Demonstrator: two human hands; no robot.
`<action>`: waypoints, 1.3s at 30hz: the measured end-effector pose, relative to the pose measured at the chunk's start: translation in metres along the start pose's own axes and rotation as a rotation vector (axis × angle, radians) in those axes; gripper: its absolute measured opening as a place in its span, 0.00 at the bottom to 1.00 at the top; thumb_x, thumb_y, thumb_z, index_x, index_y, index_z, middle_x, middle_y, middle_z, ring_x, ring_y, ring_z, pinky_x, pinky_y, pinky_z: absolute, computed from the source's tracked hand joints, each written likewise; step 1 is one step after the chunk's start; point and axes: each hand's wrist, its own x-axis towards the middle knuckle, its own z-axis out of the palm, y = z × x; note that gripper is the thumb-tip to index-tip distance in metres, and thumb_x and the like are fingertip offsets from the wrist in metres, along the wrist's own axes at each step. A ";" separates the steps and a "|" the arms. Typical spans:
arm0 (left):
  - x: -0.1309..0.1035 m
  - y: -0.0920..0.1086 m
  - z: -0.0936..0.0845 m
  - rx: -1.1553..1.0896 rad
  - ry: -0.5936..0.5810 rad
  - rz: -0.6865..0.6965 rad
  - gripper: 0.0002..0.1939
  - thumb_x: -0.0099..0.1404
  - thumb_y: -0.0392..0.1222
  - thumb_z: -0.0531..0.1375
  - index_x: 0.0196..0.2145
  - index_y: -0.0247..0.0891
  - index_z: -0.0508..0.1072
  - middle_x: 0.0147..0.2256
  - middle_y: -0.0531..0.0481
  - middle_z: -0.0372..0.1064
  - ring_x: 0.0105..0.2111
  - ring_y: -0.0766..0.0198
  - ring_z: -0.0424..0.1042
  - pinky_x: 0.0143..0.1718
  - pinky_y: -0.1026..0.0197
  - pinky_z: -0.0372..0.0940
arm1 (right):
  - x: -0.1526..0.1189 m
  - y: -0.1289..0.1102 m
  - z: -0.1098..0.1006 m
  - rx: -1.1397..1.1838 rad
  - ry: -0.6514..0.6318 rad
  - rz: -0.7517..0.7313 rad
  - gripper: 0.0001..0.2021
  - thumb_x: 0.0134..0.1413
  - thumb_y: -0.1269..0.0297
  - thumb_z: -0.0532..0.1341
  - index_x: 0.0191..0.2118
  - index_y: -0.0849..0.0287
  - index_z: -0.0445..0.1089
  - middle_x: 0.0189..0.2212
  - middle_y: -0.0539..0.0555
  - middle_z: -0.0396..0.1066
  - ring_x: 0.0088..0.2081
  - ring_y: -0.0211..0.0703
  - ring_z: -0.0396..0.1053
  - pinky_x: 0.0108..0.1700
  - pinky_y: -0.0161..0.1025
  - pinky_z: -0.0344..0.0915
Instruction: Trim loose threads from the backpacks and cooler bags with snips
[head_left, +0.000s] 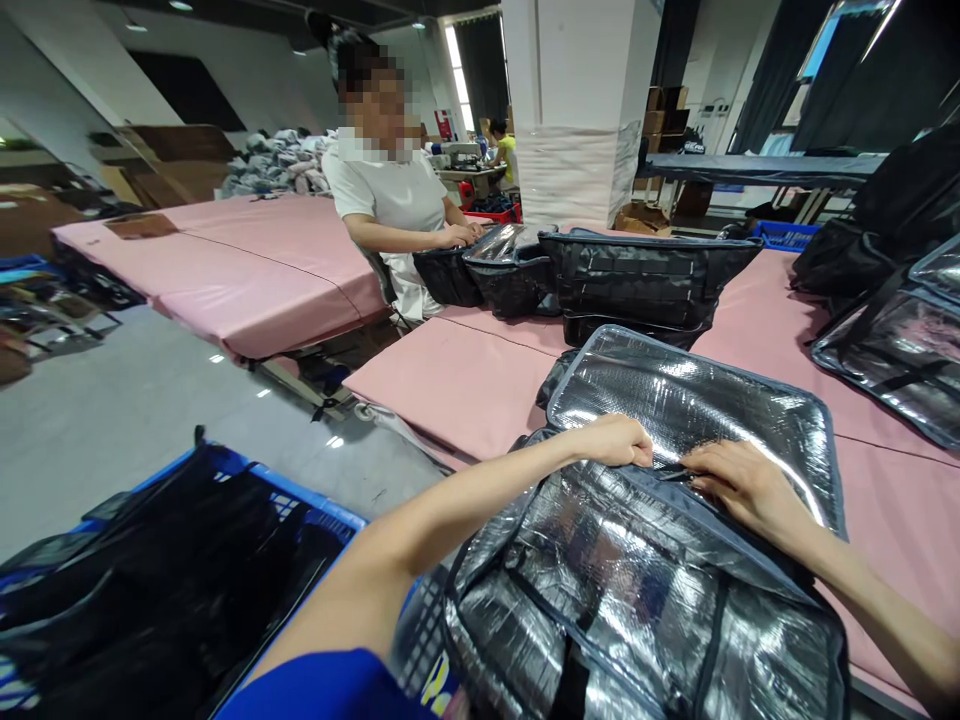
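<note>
In front of me an insulated bag (637, 560) with a shiny silver lining lies opened at the table's edge, its rectangular silver flap (705, 390) folded back away from me. My left hand (616, 440) is closed at the seam between flap and body, with the fingers curled on the dark edge. Just to the right, my right hand (739, 480) pinches the same edge, fingers bent. A short dark strip shows between the two hands; whether it is a zipper end or a fold of binding I cannot make out.
Pink-covered tables (465, 380) stretch ahead and left. Black bags (645, 280) stand beyond mine, where a co-worker (394, 200) handles one. More silver-lined bags (900, 340) lie at right. A blue crate (300, 490) of black bags stands on the floor at left.
</note>
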 end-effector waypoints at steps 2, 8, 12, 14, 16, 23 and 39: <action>0.000 -0.001 0.000 0.001 0.003 0.004 0.08 0.58 0.37 0.56 0.29 0.35 0.75 0.25 0.55 0.68 0.27 0.69 0.64 0.30 0.69 0.53 | 0.000 -0.001 0.003 -0.011 0.013 0.005 0.09 0.61 0.64 0.52 0.43 0.56 0.66 0.39 0.54 0.71 0.38 0.40 0.66 0.40 0.40 0.58; 0.000 -0.002 0.001 0.033 0.026 0.042 0.09 0.59 0.37 0.54 0.27 0.35 0.74 0.25 0.55 0.68 0.27 0.69 0.63 0.30 0.68 0.52 | 0.007 -0.008 0.006 -0.240 0.093 -0.086 0.08 0.60 0.69 0.53 0.41 0.58 0.67 0.36 0.53 0.72 0.34 0.40 0.64 0.36 0.39 0.55; -0.003 0.001 0.003 0.038 0.036 -0.011 0.09 0.60 0.39 0.55 0.29 0.36 0.75 0.26 0.53 0.69 0.28 0.67 0.65 0.30 0.68 0.53 | 0.003 -0.012 0.006 -0.318 0.099 -0.125 0.08 0.60 0.71 0.52 0.39 0.58 0.69 0.33 0.52 0.72 0.34 0.40 0.65 0.36 0.39 0.54; -0.004 0.002 0.005 0.066 0.055 -0.008 0.09 0.61 0.39 0.54 0.30 0.37 0.75 0.28 0.53 0.71 0.29 0.66 0.66 0.31 0.67 0.54 | -0.003 -0.014 0.003 -0.307 0.114 -0.082 0.08 0.60 0.70 0.53 0.39 0.58 0.69 0.34 0.52 0.72 0.35 0.39 0.65 0.36 0.39 0.55; -0.005 0.001 0.007 0.109 0.075 -0.003 0.10 0.61 0.38 0.54 0.31 0.38 0.75 0.31 0.52 0.72 0.31 0.65 0.67 0.32 0.67 0.54 | -0.009 -0.016 -0.001 -0.322 0.127 -0.059 0.08 0.59 0.69 0.53 0.41 0.57 0.69 0.35 0.52 0.73 0.36 0.40 0.66 0.36 0.38 0.55; -0.010 0.005 0.016 0.189 0.195 0.091 0.09 0.64 0.41 0.55 0.35 0.39 0.75 0.36 0.52 0.70 0.36 0.65 0.67 0.34 0.66 0.56 | -0.022 -0.021 -0.009 -0.494 0.168 -0.078 0.10 0.59 0.73 0.53 0.41 0.58 0.70 0.36 0.53 0.73 0.40 0.43 0.67 0.38 0.39 0.55; -0.011 0.019 0.033 0.806 0.322 0.431 0.19 0.68 0.30 0.40 0.28 0.34 0.67 0.26 0.48 0.66 0.25 0.66 0.60 0.23 0.62 0.47 | -0.021 -0.020 -0.005 -0.508 0.166 -0.140 0.11 0.56 0.76 0.54 0.42 0.60 0.71 0.37 0.54 0.74 0.41 0.43 0.67 0.37 0.39 0.56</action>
